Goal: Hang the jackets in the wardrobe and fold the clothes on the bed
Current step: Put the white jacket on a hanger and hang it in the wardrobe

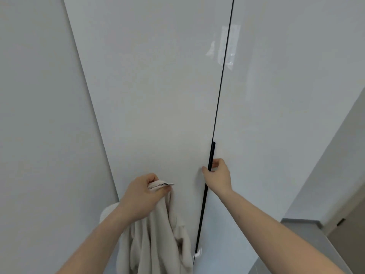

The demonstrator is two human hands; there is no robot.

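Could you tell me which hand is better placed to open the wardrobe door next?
Right: the right hand already grips the black handle, while the left hand holds the cream jacket.

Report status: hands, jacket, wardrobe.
Left hand grips cream jacket at collar. Right hand grips black door handle. Wardrobe doors shut, blocking hanging.

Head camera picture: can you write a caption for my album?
Right hand grips the black wardrobe handle while the left hand holds a cream jacket.
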